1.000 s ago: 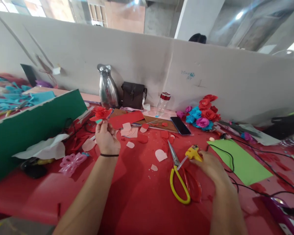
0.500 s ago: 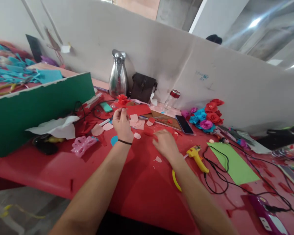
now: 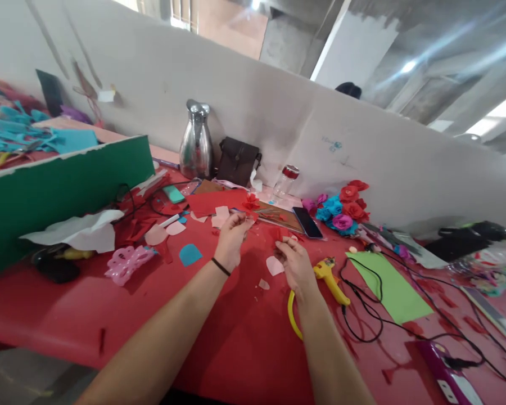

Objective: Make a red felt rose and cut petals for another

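A red paper flower point(image 3: 251, 201) stands just above the fingertips of my left hand point(image 3: 231, 241), which is closed in a pinch below it; the stem is hard to see. My right hand point(image 3: 294, 261) pinches a small red paper piece point(image 3: 278, 235), a little to the right of the flower. Pink paper petals point(image 3: 275, 265) lie on the red table point(image 3: 244, 337) between and beneath the hands. A yellow glue gun point(image 3: 331, 281) rests right of my right wrist. Part of a yellow curved handle point(image 3: 293, 315) shows beside my right forearm.
A steel jug point(image 3: 196, 146), a dark bag point(image 3: 237, 162) and a glass bottle point(image 3: 285, 183) stand along the wall. Paper flowers point(image 3: 343, 208) and a phone point(image 3: 307, 223) lie at the back right. Black cables cross near the green sheet point(image 3: 392, 287). A green board point(image 3: 67, 202) borders the left.
My left hand has moved right with the flower, toward my right hand. My right hand has turned upward and lifted a red paper piece from the table. The view has tilted up slightly.
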A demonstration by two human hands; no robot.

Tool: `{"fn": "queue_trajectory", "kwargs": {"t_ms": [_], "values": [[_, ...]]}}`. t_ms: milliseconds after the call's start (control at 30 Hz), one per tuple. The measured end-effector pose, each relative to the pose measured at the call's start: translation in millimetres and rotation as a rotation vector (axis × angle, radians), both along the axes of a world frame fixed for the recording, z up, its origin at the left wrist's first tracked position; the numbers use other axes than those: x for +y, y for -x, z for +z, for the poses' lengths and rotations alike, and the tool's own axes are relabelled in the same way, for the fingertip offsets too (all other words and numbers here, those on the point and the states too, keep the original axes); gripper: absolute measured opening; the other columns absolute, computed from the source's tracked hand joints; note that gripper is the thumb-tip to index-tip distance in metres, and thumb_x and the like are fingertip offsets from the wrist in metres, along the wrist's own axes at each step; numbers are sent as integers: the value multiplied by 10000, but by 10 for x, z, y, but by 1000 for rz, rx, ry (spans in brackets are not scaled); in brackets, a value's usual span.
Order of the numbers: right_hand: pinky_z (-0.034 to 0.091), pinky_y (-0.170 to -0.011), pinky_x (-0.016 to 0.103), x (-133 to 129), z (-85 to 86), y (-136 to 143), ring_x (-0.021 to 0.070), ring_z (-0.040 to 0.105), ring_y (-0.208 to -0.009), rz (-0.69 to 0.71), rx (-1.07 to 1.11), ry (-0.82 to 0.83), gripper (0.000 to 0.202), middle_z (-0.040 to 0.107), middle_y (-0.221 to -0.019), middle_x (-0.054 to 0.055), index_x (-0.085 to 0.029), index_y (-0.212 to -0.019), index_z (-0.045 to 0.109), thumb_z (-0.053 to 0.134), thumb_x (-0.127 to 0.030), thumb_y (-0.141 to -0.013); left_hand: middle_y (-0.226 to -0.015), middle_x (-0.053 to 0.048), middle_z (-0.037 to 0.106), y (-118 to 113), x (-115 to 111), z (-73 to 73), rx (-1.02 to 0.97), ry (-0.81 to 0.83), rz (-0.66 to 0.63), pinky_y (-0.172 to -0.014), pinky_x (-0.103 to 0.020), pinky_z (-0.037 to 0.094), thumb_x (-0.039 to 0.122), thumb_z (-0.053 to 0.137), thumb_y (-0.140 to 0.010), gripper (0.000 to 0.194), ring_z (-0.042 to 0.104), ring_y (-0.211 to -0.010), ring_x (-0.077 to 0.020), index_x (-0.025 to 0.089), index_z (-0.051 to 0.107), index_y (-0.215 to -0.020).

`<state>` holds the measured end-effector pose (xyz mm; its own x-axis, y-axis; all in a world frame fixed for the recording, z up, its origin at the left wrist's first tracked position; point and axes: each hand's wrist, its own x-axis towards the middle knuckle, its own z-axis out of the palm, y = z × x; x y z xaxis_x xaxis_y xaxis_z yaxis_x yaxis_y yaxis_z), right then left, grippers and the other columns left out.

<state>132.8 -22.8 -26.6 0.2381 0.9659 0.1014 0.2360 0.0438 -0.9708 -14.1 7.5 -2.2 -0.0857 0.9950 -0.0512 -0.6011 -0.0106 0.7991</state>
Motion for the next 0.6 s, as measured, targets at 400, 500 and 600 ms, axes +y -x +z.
{"fn": "queue_trajectory", "kwargs": {"t_ms": [400,500,600], "values": [[479,-663,275,-93,46,40,163,641,-669,-74,195,-69,208,697,-697,7,-188,-755,657,675,-379,-672,-683,-18,639,-179,-171,11,275,-7,-236,-548,-223,346,210,778,-521,203,489,-593,-90,145,698,-696],[458,-654,275,-120,42,51,168,620,-664,-78,11,-98,217,694,-701,11,-186,-755,672,657,-396,-702,-643,-6,622,-211,-175,-18,272,6,-235,-520,-224,322,227,793,-506,194,451,-548,-75,147,690,-650],[457,-669,285,-126,43,42,188,634,-697,-69,-44,-93,262,720,-738,29,-185,-795,699,635,-432,-734,-608,-9,610,-214,-161,-45,276,15,-235,-484,-225,283,255,769,-528,158,407,-511,-67,147,688,-609]]}}
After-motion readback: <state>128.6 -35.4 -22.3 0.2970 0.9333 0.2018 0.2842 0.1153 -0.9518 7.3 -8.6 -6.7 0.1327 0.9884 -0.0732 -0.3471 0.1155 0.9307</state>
